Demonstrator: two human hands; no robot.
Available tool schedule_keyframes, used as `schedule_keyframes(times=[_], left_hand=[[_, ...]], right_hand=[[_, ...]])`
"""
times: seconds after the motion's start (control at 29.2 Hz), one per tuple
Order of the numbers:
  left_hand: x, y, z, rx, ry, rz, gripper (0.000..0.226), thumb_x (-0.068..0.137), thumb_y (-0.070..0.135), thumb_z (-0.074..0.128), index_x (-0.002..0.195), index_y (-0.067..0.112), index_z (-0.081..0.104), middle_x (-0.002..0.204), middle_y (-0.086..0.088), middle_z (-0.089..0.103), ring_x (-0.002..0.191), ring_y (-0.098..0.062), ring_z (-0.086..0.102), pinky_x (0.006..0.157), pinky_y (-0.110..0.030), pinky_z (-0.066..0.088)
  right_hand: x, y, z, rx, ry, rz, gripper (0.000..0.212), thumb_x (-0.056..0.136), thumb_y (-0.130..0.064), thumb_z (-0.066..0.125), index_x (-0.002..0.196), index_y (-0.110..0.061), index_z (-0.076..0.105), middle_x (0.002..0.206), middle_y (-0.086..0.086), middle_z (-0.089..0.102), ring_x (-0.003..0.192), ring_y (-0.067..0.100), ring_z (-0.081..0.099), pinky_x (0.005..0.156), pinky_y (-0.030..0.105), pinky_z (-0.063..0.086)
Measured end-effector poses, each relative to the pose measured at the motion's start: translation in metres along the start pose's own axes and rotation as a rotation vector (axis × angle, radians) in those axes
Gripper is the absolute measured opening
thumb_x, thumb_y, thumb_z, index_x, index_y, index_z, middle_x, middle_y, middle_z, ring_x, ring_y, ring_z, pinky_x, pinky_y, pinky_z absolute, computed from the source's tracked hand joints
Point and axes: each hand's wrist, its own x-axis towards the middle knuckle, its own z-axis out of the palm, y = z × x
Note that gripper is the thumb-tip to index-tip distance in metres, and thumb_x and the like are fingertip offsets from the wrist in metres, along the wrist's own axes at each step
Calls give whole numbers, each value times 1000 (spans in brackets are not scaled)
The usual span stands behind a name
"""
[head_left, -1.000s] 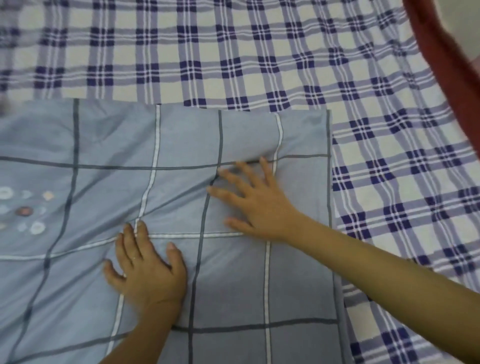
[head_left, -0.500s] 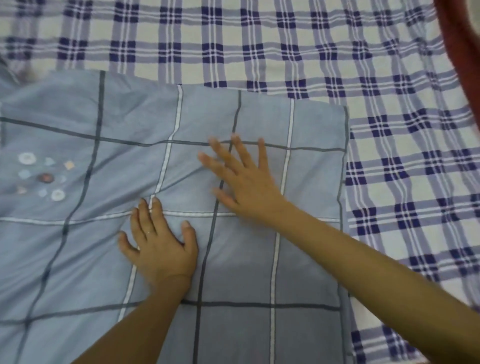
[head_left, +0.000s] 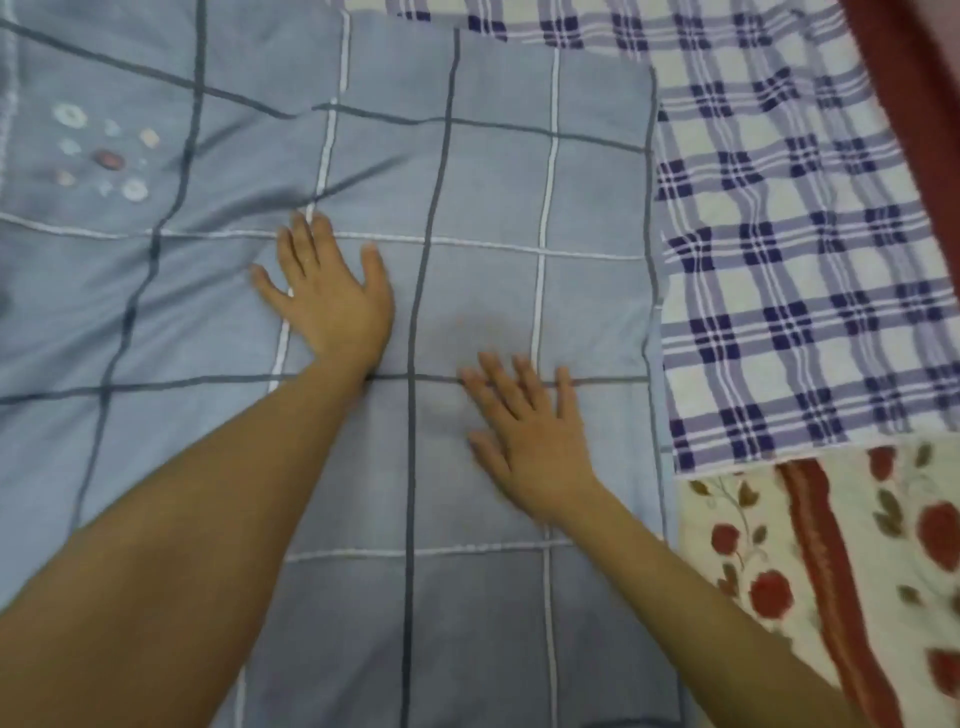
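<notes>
Atop plaid bedsheet: soft, light cover beneath flat left hand and right hand, gripping nothing; probably best pinched at corners.

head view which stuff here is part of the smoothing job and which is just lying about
In the job: blue checked cover, left hand and right hand, both pressing flat on it.
Lying about: purple plaid sheet, floral blanket, red cloth.

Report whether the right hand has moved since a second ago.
Yes. The right hand slid toward the person on the blue cover, from the far dark stripe to the near dark stripe.
</notes>
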Motion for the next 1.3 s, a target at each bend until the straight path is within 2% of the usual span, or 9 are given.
schedule_keyframes(times=[0.14, 0.34, 0.51, 0.65, 0.75, 0.93, 1.13, 1.23, 1.3], left_hand=[[-71, -44, -16, -47, -136, 391, 64, 93, 49, 20, 146, 17, 32, 154, -6, 26, 144, -21, 20, 109, -59, -8], [-319, -122, -50, 119, -429, 694, 74, 87, 55, 35, 150, 19, 21, 158, -9, 13, 145, -26, 10, 110, -65, 2], [-498, -186, -87, 123, -890, 1148, 74, 79, 53, 51, 147, 28, 32, 158, -3, 16, 145, -27, 15, 103, -71, 6], [-532, -209, -102, 192, -1112, 1383, 34, 72, 42, 51, 97, 31, 72, 127, 7, 60, 129, -18, 46, 111, -62, 0], [-527, -224, -114, 38, -1035, 1371, 34, 73, 24, 42, 84, 26, 73, 98, 8, 70, 101, -14, 64, 118, -47, 3], [-489, -257, -151, -146, -763, 1250, 36, 75, 22, 45, 103, 20, 67, 112, -3, 64, 108, -21, 57, 102, -40, 29], [-436, -327, -171, 297, -602, 584, 78, 78, 53, 37, 149, 22, 23, 157, -12, 14, 143, -28, 11, 105, -62, 9], [-465, -385, -194, 511, -868, 883, 107, 65, 66, 47, 151, 22, 1, 157, -11, -11, 145, -30, 2, 102, -70, 11], [-492, -413, -219, 585, -1112, 1005, 103, 60, 64, 57, 148, 21, 25, 157, -16, 8, 142, -33, 18, 103, -67, 10]], right_hand=[[-186, 52, 25, -8, -72, 564, 63, 94, -56, 14, 151, -30, 11, 159, -1, 12, 145, 28, 12, 114, 54, 2], [-264, 26, 3, 138, -116, 1056, 69, 88, -41, 21, 150, -12, 19, 158, 12, 15, 143, 38, 14, 113, 59, 6], [-266, -95, -9, 160, 87, 500, 58, 95, -33, 33, 149, -15, 21, 155, 15, 20, 143, 36, 10, 116, 51, -3], [-329, -123, 37, -5, -83, -151, 59, 96, -39, 37, 150, -30, 16, 157, 1, 19, 144, 31, 16, 113, 60, 11], [-416, -87, 58, -24, -171, 333, 65, 95, -57, 30, 151, -30, 12, 160, -1, 6, 144, 31, 17, 111, 58, 10], [-495, -66, 38, 553, -289, 1657, 71, 98, -51, 34, 151, -8, 13, 155, 21, 19, 136, 42, 28, 109, 54, 25], [-454, -140, 23, 443, 141, 1227, 57, 97, -24, 49, 145, -3, 27, 149, 22, 29, 137, 37, 30, 111, 40, 24], [-411, -205, 21, 287, 42, 891, 62, 92, -27, 47, 147, -9, 28, 154, 18, 23, 141, 38, 21, 114, 50, 16], [-378, -265, 16, 298, -3, 665, 68, 85, -26, 47, 148, -12, 26, 155, 17, 22, 142, 40, 19, 112, 56, 16]])
